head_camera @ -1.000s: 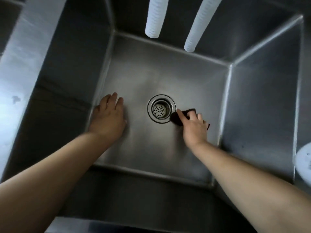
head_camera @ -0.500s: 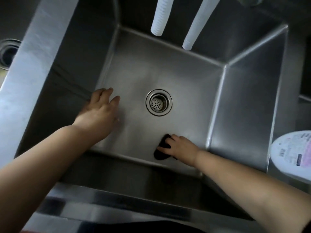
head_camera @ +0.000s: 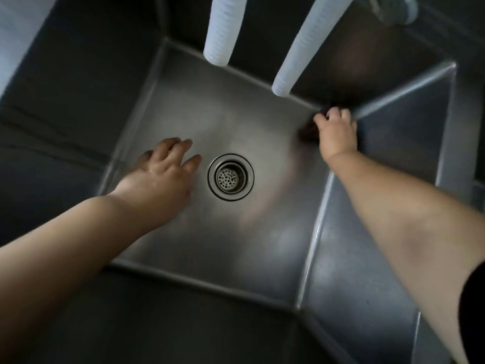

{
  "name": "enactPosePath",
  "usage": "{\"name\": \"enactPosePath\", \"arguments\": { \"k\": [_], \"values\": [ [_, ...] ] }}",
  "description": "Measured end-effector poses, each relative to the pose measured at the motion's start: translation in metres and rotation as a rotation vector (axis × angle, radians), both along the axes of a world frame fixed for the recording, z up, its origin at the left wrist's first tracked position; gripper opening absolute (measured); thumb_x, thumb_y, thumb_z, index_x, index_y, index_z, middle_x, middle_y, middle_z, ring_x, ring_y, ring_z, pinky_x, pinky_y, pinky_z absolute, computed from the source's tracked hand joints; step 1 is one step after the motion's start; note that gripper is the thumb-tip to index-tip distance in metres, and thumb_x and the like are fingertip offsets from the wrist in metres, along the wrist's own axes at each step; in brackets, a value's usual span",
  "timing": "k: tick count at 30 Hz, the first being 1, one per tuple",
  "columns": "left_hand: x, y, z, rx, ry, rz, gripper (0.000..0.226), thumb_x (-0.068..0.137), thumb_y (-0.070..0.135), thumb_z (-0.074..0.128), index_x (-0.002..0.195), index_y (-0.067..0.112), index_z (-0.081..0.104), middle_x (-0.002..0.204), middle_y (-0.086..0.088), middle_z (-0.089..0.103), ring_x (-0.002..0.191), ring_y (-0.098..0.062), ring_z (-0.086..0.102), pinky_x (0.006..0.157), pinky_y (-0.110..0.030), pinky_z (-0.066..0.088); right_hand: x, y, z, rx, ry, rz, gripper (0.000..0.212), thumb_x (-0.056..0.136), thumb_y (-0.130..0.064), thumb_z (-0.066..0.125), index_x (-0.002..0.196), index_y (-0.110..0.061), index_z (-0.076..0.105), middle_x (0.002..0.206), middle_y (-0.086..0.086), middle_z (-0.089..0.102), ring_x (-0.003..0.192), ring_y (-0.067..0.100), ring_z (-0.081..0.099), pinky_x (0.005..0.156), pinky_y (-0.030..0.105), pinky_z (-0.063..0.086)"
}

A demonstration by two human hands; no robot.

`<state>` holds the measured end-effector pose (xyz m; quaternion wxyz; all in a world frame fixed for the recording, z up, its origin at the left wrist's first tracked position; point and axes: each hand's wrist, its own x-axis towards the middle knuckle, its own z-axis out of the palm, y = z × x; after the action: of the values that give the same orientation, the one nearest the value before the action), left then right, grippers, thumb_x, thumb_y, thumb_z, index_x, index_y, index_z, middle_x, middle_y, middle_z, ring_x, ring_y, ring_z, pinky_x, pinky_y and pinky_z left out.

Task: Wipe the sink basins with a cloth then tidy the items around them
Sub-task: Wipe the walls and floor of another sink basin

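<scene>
I look down into a deep stainless steel sink basin [head_camera: 262, 122] with a round drain strainer [head_camera: 231, 176] in the middle of its floor. My right hand [head_camera: 337, 132] grips a dark cloth [head_camera: 308, 132] and presses it into the far right corner of the floor; most of the cloth is hidden under the hand. My left hand [head_camera: 162, 172] lies flat on the basin floor just left of the drain, fingers straight and spread, holding nothing.
Two white ribbed hoses [head_camera: 223, 30] [head_camera: 307, 46] hang down over the far side of the basin. A tap fitting [head_camera: 393, 9] shows at the top right. Steep steel walls [head_camera: 388, 232] close in on all sides.
My right hand has swept the cloth from the near edge of the floor up to the far right corner. The left hand has slid right, closer to the drain.
</scene>
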<state>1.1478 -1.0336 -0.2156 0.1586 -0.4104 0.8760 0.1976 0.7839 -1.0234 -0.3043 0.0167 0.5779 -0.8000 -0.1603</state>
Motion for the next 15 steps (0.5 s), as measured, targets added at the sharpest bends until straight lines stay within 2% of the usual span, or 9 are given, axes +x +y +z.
{"name": "enactPosePath", "arguments": {
  "k": [3, 5, 10, 15],
  "values": [
    [-0.002, -0.002, -0.006, 0.030, -0.023, -0.032, 0.060, 0.092, 0.032, 0.049, 0.146, 0.020, 0.027, 0.157, -0.005, 0.008, 0.144, -0.022, 0.001, 0.111, -0.042, 0.022, -0.012, -0.012, -0.010, 0.088, -0.057, -0.078, 0.038, 0.091, 0.001, 0.039, 0.126, -0.012, 0.048, 0.127, 0.024, 0.038, 0.116, 0.043, 0.036, 0.096, 0.049, 0.039],
    [0.000, -0.001, -0.009, 0.045, -0.034, -0.047, 0.059, 0.092, 0.032, 0.048, 0.146, 0.021, 0.026, 0.157, -0.004, 0.007, 0.144, -0.022, 0.000, 0.112, -0.041, 0.021, -0.013, -0.007, -0.011, 0.114, -0.050, -0.094, 0.038, 0.092, 0.001, 0.037, 0.127, -0.011, 0.047, 0.128, 0.023, 0.037, 0.118, 0.043, 0.035, 0.094, 0.048, 0.039],
    [0.012, 0.001, -0.006, 0.055, -0.014, -0.116, 0.057, 0.091, 0.029, 0.053, 0.144, 0.016, 0.035, 0.153, -0.008, 0.024, 0.141, -0.027, 0.018, 0.106, -0.044, 0.031, 0.024, 0.033, -0.003, 0.212, 0.019, -0.069, 0.033, 0.094, -0.003, 0.036, 0.123, -0.008, 0.050, 0.122, 0.026, 0.044, 0.112, 0.043, 0.043, 0.084, 0.043, 0.044],
    [0.027, 0.001, 0.006, 0.094, -0.001, -0.163, 0.054, 0.088, 0.021, 0.058, 0.140, 0.012, 0.043, 0.142, -0.012, 0.043, 0.129, -0.034, 0.039, 0.102, -0.047, 0.040, 0.096, 0.119, 0.009, 0.328, -0.026, -0.050, 0.032, 0.094, -0.004, 0.035, 0.120, -0.011, 0.053, 0.119, 0.022, 0.046, 0.107, 0.038, 0.047, 0.063, 0.034, 0.039]
  ]
}}
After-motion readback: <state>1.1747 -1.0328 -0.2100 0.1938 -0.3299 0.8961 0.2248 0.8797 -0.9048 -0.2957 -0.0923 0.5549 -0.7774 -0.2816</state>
